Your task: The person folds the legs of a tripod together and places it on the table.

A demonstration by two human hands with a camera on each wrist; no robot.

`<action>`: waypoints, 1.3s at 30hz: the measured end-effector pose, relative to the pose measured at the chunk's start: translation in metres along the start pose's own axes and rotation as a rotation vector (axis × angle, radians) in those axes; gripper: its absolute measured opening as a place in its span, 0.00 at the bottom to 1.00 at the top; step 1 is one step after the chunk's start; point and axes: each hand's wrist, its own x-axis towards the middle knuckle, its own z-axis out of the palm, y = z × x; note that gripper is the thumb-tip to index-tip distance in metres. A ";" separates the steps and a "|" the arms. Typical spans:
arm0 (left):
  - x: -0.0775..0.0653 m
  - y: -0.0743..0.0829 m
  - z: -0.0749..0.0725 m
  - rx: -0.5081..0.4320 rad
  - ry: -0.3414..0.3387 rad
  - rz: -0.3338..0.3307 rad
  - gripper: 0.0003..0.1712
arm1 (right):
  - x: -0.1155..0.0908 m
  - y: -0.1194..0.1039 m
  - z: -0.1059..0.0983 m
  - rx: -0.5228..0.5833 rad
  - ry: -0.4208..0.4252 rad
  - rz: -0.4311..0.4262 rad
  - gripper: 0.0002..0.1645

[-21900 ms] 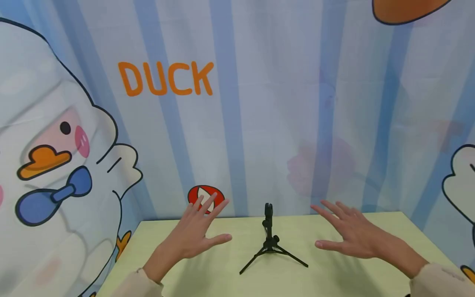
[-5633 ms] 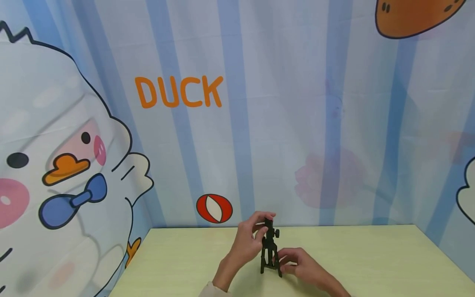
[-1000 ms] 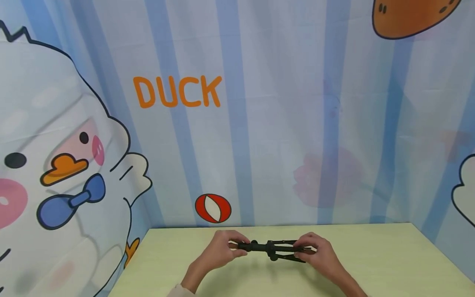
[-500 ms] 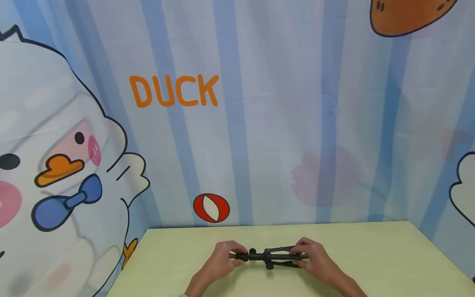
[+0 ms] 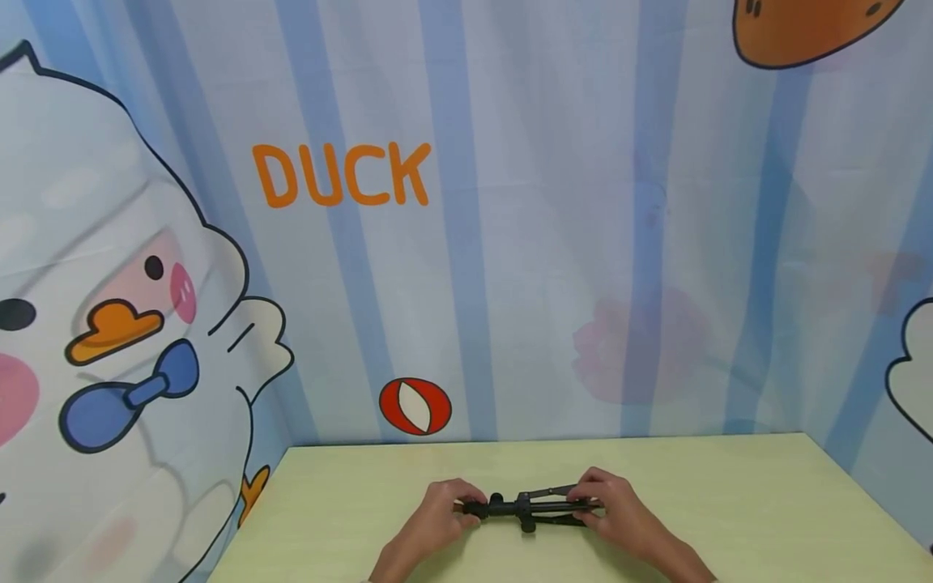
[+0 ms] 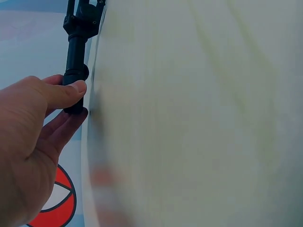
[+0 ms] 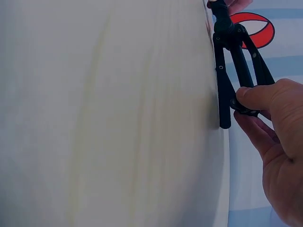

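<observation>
A small black tripod [image 5: 523, 507] lies sideways, low over the tabletop, its legs folded in and pointing right. My left hand [image 5: 435, 522] pinches its head end between thumb and fingers. In the left wrist view the thumb presses across the dark tube [image 6: 75, 54], just below a round knob. At the other end, my right hand [image 5: 621, 514] grips the legs near their feet. The right wrist view shows that thumb on the centre of the legs [image 7: 225, 90], with one leg tip sticking out beyond the fingers.
The pale yellow table [image 5: 350, 478] ends at a back edge against a curtain [image 5: 539, 243]. Printed on this curtain are a duck, the word DUCK and a red-and-white ball [image 5: 415, 406].
Earliest, the tripod stood with legs spread and both hands apart; later it was upright with legs folded. It has since been turned sideways and, over the last second, lowered slightly toward the table.
</observation>
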 end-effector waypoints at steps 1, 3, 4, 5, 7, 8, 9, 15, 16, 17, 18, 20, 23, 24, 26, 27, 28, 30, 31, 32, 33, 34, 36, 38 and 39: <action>0.000 0.000 0.000 -0.003 -0.001 -0.002 0.15 | 0.000 0.000 0.000 -0.005 -0.003 0.001 0.15; 0.000 0.000 0.000 -0.002 0.000 -0.005 0.15 | 0.001 -0.001 -0.001 -0.015 -0.009 0.007 0.15; 0.000 0.000 0.000 -0.001 0.000 -0.007 0.15 | 0.002 -0.001 -0.001 -0.018 -0.014 0.013 0.15; 0.000 0.000 0.000 -0.001 0.000 -0.007 0.15 | 0.002 -0.001 -0.002 -0.021 -0.021 0.020 0.15; 0.001 -0.001 0.000 -0.001 0.000 -0.010 0.14 | 0.003 -0.002 -0.003 -0.013 -0.041 0.044 0.14; 0.001 -0.001 0.000 -0.003 0.001 -0.010 0.14 | 0.004 -0.002 -0.004 -0.006 -0.052 0.056 0.14; 0.001 -0.001 0.000 -0.005 0.002 -0.008 0.14 | 0.005 -0.002 -0.004 0.000 -0.064 0.070 0.13; 0.001 -0.001 -0.001 -0.007 0.006 -0.011 0.15 | 0.007 -0.002 -0.006 0.017 -0.095 0.109 0.12; 0.002 0.000 -0.001 -0.006 0.004 -0.014 0.15 | 0.007 -0.002 -0.006 0.015 -0.094 0.110 0.12; 0.002 0.000 -0.001 -0.003 0.000 -0.015 0.15 | 0.007 -0.002 -0.006 0.015 -0.095 0.116 0.12; 0.002 0.000 -0.001 -0.004 -0.002 -0.017 0.14 | 0.007 -0.001 -0.006 0.014 -0.096 0.119 0.12; 0.002 0.001 -0.002 -0.003 -0.010 -0.019 0.14 | 0.007 -0.001 -0.006 0.013 -0.100 0.127 0.12; 0.004 0.000 -0.002 0.004 -0.014 -0.011 0.14 | 0.008 -0.001 -0.007 0.016 -0.103 0.137 0.12; 0.004 -0.001 -0.002 0.003 -0.015 -0.009 0.14 | 0.008 -0.001 -0.007 0.014 -0.100 0.133 0.12; 0.005 -0.002 -0.001 0.008 -0.017 -0.008 0.14 | 0.008 -0.001 -0.007 0.011 -0.093 0.127 0.12; 0.005 -0.002 -0.001 0.012 -0.017 -0.007 0.14 | 0.008 0.000 -0.007 0.008 -0.091 0.124 0.13; 0.005 -0.002 0.000 0.015 -0.019 -0.009 0.14 | 0.008 0.000 -0.007 0.008 -0.091 0.122 0.13; 0.005 -0.003 0.000 0.021 -0.019 -0.009 0.14 | 0.008 0.000 -0.007 0.003 -0.091 0.116 0.13; 0.005 -0.004 0.001 0.024 -0.019 -0.010 0.14 | 0.008 0.001 -0.007 0.003 -0.094 0.119 0.13; 0.005 -0.004 0.001 0.025 -0.018 -0.009 0.14 | 0.008 0.001 -0.007 -0.001 -0.096 0.119 0.13; 0.005 -0.004 0.001 0.026 -0.018 -0.008 0.14 | 0.008 0.001 -0.007 -0.004 -0.098 0.120 0.13; 0.005 -0.004 0.001 0.025 -0.018 -0.007 0.14 | 0.008 0.001 -0.007 -0.007 -0.101 0.121 0.13; 0.005 -0.004 0.001 0.026 -0.018 -0.006 0.14 | 0.008 0.002 -0.006 -0.010 -0.108 0.122 0.13; 0.005 -0.003 0.000 0.024 -0.020 -0.006 0.14 | 0.008 0.002 -0.006 -0.011 -0.114 0.118 0.12; 0.005 -0.003 0.000 0.026 -0.021 -0.005 0.14 | 0.008 0.001 -0.006 -0.009 -0.118 0.118 0.12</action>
